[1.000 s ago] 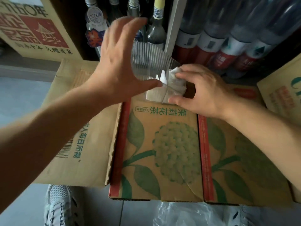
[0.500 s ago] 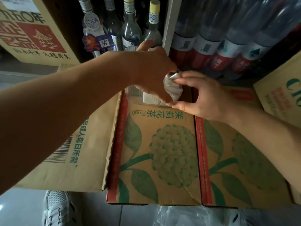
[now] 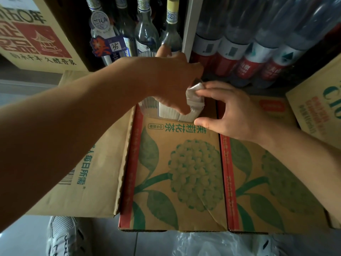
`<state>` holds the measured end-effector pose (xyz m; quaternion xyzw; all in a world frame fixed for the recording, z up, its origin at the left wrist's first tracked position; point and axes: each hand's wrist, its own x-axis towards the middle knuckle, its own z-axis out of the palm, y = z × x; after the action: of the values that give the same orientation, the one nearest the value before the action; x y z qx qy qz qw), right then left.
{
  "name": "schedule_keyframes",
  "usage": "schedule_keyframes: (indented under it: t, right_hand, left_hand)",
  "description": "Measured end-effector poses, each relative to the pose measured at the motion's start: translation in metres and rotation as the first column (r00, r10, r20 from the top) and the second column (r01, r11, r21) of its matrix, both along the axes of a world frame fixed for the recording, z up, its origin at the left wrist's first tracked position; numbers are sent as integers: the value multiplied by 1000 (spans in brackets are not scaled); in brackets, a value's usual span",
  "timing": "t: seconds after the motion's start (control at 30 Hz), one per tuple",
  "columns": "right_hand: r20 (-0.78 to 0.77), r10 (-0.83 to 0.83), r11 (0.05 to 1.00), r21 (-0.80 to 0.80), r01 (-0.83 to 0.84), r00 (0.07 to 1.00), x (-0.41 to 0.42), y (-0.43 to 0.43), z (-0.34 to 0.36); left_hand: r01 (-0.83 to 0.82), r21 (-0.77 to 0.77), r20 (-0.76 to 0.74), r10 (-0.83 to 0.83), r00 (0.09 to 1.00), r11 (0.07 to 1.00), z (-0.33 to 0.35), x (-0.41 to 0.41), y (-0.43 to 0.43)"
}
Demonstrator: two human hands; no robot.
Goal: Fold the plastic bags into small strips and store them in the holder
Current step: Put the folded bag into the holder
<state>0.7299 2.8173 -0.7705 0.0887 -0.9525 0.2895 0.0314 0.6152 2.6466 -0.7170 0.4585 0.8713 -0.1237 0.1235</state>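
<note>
Head view: we see the left hand (image 3: 171,82) stretched across the holder (image 3: 147,106), a clear ribbed plastic tub standing at the far edge of a carton (image 3: 184,172) printed with a green flower. Its thumb sits at the tub's far rim and its fingers curl down over the near side, so we read it as grasping the holder from above. The right hand (image 3: 230,111) comes in from the right, grasping nothing: its index fingertip presses on a white folded bag (image 3: 193,97) that sticks out at the holder's right end, while its thumb lies apart from the bag, on the carton top just beside the tub. Under the left fingers we make out white folded strips (image 3: 168,111) packed inside the holder. Glass bottles (image 3: 145,32) stand behind it. On the floor below the carton lie a loose plastic bag (image 3: 212,244) and, to the left, a pale shoe (image 3: 62,235)
</note>
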Motion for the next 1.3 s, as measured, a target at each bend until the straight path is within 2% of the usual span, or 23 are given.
schedule_keyframes:
  t: [0.13, 0.37, 0.53, 0.8, 0.93, 1.07, 1.13, 1.23, 1.3]
  right_hand:
    - [-60, -15, 1000, -25, 14, 998, 14, 7, 6]
    - [-203, 93, 950, 310, -26, 975, 17, 1, 3]
    - [-257, 74, 939, 344, 20, 964, 17, -8, 5]
    - [-100, 16, 852, 521, 39, 995, 28, -35, -12]
    - [-9, 10, 902, 432, -5, 1000, 17, -31, -13]
    - [104, -24, 977, 215, 1, 994, 10, -32, -5]
    - [126, -23, 977, 213, -4, 992, 7, -33, -1]
    - [112, -14, 968, 250, -15, 994, 4, -35, 2]
    - [113, -46, 974, 224, 19, 993, 4, -37, 3]
  left_hand:
    - [-7, 57, -3, 7, 1000, 998, -6, 9, -5]
    - [32, 138, 33, -37, 999, 990, -13, 13, -13]
    - [54, 167, 24, -58, 998, 985, -11, 14, -15]
    - [90, 173, 4, -92, 996, 981, -13, 14, -19]
    - [83, 196, 18, -89, 996, 977, -14, 14, -20]
    - [63, 315, 93, -97, 991, 947, -13, 16, -26]
    - [62, 403, 110, -116, 987, 913, -12, 18, -29]
    - [112, 459, -6, -124, 992, 881, -9, 21, -38]
    - [77, 500, -37, -67, 997, 863, -8, 22, -52]
